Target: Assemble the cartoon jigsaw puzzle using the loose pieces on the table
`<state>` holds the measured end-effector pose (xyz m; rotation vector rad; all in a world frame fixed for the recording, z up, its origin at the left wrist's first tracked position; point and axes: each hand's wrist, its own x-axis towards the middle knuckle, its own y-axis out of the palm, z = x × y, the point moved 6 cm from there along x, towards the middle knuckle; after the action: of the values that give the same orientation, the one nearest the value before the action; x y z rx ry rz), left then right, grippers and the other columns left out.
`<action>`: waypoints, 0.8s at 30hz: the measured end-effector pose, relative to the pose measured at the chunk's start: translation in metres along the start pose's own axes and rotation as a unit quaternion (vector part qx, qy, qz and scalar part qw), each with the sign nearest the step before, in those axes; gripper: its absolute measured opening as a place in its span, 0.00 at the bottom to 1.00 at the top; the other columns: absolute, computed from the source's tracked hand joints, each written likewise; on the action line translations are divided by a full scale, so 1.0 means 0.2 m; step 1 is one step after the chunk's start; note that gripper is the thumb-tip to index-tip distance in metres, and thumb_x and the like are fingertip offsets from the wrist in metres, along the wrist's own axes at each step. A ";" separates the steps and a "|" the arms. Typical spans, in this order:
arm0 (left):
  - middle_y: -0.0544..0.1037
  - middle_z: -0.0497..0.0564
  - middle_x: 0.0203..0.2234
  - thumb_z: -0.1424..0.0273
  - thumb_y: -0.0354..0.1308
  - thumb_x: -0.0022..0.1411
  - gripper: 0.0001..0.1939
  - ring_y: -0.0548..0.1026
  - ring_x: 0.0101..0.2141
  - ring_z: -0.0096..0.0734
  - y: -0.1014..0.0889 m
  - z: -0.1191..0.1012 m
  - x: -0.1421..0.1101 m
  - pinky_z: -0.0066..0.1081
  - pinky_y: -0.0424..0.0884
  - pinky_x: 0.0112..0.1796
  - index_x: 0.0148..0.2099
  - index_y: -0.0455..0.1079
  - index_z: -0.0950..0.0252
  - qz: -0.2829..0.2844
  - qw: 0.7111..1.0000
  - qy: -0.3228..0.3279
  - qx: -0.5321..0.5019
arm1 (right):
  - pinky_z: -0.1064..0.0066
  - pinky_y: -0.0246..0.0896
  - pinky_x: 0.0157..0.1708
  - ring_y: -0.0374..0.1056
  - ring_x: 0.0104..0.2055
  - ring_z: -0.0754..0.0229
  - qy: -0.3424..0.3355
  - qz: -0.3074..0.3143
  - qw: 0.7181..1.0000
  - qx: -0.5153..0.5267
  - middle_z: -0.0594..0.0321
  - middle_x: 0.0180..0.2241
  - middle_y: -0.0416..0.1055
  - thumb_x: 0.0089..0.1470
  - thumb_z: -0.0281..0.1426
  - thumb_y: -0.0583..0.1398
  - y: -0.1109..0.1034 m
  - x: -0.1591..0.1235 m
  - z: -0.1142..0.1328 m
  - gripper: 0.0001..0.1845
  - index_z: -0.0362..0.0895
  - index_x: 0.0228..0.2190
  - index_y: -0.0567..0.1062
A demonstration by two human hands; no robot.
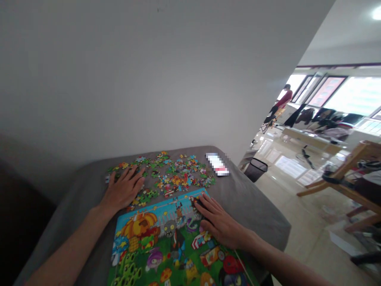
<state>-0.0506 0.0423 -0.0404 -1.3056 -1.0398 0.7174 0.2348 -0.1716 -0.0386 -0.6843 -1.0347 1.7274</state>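
Note:
My left hand (pixel 125 188) lies with its fingers spread over loose jigsaw puzzle pieces (pixel 178 178) on the grey tabletop. Some pieces under and around that hand are hidden by it. On the upper right part of a colourful cartoon puzzle board (pixel 154 238) rests my right hand (pixel 218 220), fingers stretched out flat. The board shows a pumpkin, a grey zombie figure and green plants. It lies close in front of me, its lower edge outside the view.
A phone (pixel 218 164) with a lit screen lies right of the pieces. Behind the table (pixel 247 202) rises a white wall (pixel 149 79). To the right stand a dark waste bin (pixel 256 170) and a wooden chair (pixel 351 178); a person in red (pixel 285 97) is far off near the windows.

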 end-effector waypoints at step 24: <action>0.56 0.53 0.69 0.59 0.35 0.72 0.29 0.53 0.68 0.48 0.00 -0.01 0.00 0.62 0.42 0.63 0.69 0.60 0.57 0.005 1.000 0.006 0.001 | 0.46 0.39 0.68 0.40 0.72 0.44 0.064 -0.068 0.981 -0.171 0.52 0.71 0.46 0.70 0.44 0.43 -0.22 0.75 -0.41 0.32 0.44 0.69 0.53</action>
<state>-0.0492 0.0411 -0.0413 -1.3127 -1.0234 0.7176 0.2649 0.0024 -0.0371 -0.9071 -1.2711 1.3816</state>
